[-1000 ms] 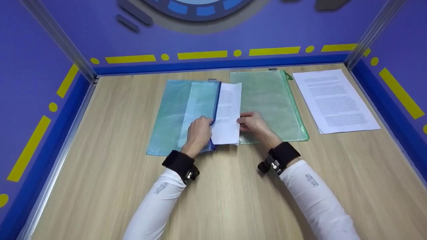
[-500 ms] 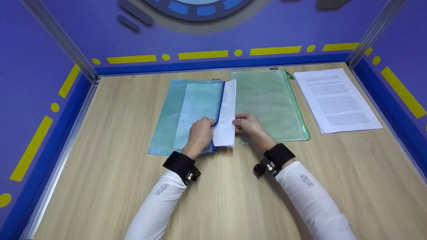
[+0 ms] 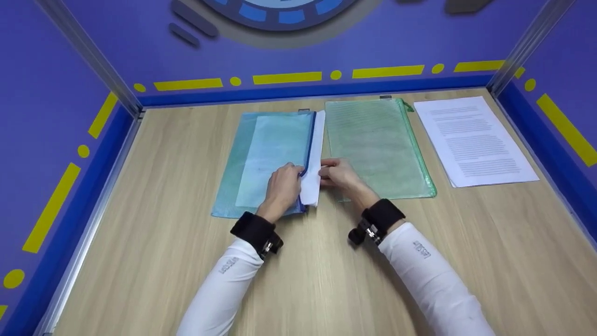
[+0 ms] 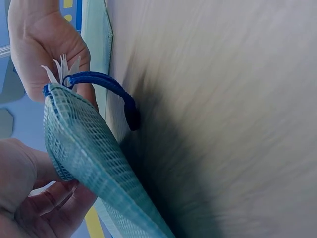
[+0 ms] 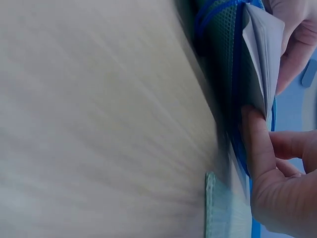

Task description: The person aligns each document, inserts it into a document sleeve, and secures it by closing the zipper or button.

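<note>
A blue mesh zipper pouch (image 3: 228, 177) lies at centre-left, with most of a stack of printed paper (image 3: 315, 154) inside it. Only a narrow strip of the stack sticks out past the dark blue zipper edge. My left hand (image 3: 283, 186) pinches the upper layer of the pouch at that edge and lifts it. With thumb and fingers, my right hand (image 3: 343, 176) grips the stack's outer side. In the right wrist view the sheets (image 5: 262, 49) bow slightly between the pouch's open lips. A blue zipper cord (image 4: 106, 82) dangles from the pouch corner in the left wrist view.
To the right lies a green mesh zipper pouch (image 3: 373, 144), close beside my right hand. A second stack of printed paper (image 3: 475, 144) lies farther right. Purple panels (image 3: 298, 56) wall in the wooden table (image 3: 322, 280) at the back and sides.
My right hand has moved left, pushing the paper stack deeper into the blue pouch, so less of it shows. My left hand keeps its hold on the pouch edge.
</note>
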The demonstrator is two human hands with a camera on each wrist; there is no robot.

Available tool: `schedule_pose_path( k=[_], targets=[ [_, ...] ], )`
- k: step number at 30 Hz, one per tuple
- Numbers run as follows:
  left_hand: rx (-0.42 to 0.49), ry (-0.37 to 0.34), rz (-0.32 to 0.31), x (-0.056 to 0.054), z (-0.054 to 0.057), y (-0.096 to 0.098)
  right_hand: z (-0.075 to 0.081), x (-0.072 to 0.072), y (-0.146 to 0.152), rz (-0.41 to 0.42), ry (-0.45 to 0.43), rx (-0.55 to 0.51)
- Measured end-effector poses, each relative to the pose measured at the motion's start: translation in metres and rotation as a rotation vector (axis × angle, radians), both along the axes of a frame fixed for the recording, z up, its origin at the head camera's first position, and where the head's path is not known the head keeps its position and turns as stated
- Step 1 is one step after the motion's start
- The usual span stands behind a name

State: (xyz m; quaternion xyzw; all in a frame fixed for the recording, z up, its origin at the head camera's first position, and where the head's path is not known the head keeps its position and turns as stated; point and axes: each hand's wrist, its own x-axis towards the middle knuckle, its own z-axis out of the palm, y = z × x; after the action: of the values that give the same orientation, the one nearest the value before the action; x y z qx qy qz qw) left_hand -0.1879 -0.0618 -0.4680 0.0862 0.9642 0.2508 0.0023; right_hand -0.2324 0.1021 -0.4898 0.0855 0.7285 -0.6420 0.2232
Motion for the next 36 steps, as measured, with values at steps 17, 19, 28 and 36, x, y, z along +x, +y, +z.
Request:
schedule_pose_path(
  k=[17, 19, 28, 36],
  targets=[
    [-0.012, 0.023, -0.064, 0.006, 0.004, 0.008, -0.002, 0.000, -0.019, 0.028, 0.028, 0.034],
    [-0.015, 0.027, -0.086, 0.007, 0.005, 0.009, -0.003, 0.001, -0.021, 0.034, 0.037, 0.031],
    [-0.007, 0.018, -0.052, 0.006, 0.005, 0.009, -0.009, 0.002, -0.026, 0.033, 0.078, 0.019],
    [0.012, 0.024, 0.056, -0.004, 0.001, 0.005, -0.003, 0.007, -0.010, -0.012, 0.096, -0.009]
  ],
)
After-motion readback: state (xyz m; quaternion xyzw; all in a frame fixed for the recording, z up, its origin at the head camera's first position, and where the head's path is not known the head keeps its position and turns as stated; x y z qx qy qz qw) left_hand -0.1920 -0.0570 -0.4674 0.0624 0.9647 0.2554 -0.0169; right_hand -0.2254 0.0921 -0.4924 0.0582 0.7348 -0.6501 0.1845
